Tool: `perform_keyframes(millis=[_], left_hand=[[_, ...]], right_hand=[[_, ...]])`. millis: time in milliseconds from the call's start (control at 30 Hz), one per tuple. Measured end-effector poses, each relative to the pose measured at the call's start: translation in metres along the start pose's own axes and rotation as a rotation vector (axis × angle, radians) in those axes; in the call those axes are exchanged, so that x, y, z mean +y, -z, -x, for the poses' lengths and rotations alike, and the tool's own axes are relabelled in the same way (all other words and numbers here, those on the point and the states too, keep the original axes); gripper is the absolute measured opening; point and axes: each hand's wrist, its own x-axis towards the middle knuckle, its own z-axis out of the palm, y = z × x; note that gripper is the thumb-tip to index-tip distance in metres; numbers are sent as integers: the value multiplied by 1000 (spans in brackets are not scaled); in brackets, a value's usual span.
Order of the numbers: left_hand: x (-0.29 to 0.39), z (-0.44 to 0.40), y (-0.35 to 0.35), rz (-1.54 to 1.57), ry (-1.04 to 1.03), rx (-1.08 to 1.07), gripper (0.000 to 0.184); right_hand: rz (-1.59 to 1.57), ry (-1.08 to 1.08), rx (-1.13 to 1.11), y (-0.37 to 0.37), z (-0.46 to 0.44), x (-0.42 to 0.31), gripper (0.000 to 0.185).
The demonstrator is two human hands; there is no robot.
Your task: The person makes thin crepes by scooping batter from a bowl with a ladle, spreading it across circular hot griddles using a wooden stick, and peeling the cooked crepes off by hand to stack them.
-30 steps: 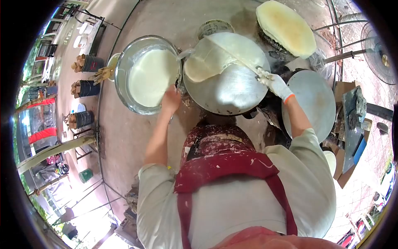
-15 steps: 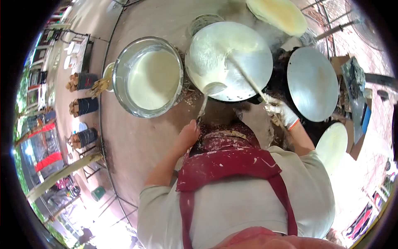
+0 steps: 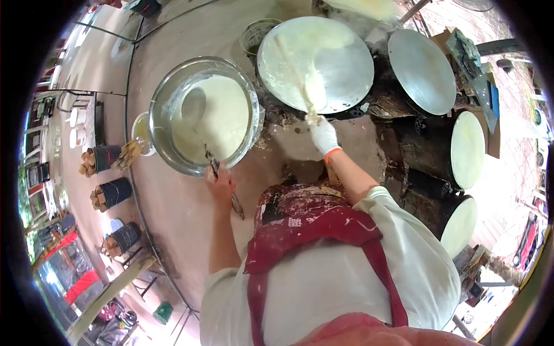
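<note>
My bare left hand (image 3: 220, 181) is closed around the dark handle of a ladle (image 3: 194, 105). The ladle's bowl sits in the pale batter (image 3: 228, 112) inside a wide metal basin (image 3: 158, 135). In a white glove with an orange cuff, my right hand (image 3: 324, 137) grips a long-handled batter spreader (image 3: 313, 89). Its batter-coated end, partly blurred, lies over the round griddle (image 3: 349, 78). A thin pale layer of batter covers part of the griddle, mostly on its left and far side.
A second round griddle (image 3: 424, 72) stands to the right, with pale round surfaces (image 3: 467, 150) nearer me. Behind the main griddle lies a large pale flatbread (image 3: 363, 7). Left of the basin are a small tub with a straw brush (image 3: 128, 154) and several dark buckets (image 3: 112, 193).
My left hand has carried the ladle from the griddle's near edge left into the basin. My right hand has moved left with the spreader, in front of the griddle. The view has shifted.
</note>
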Motion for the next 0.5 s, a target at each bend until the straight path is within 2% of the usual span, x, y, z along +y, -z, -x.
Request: perform_keyframes(millis=[67,133,167,267,333,400,433,500], left_hand=[[-8,10,9,7,34,16,14],[-21,17,18,45,36,-13,12],[-26,20,18,65,39,-23,11],[-28,29,0,40,99,100,10],[-31,33,-12,27,122,112,11],[-28,36,-27,16,110,110,12],[-26,39,-37,15,90,104,12],[-21,48,-60,11,74,107,13]], right_hand=[[10,-52,92,28,1,12,58],[-180,-51,103,51,-5,26,57],[-456,-205,-12,56,-6,28,54],[-288,-23,-136,56,2,27,51],[353,382,-57,54,9,50,42],[344,165,-85,90,5,53,35],[285,126,-62,109,-5,54,39],[273,223,61,134,-37,75,36]])
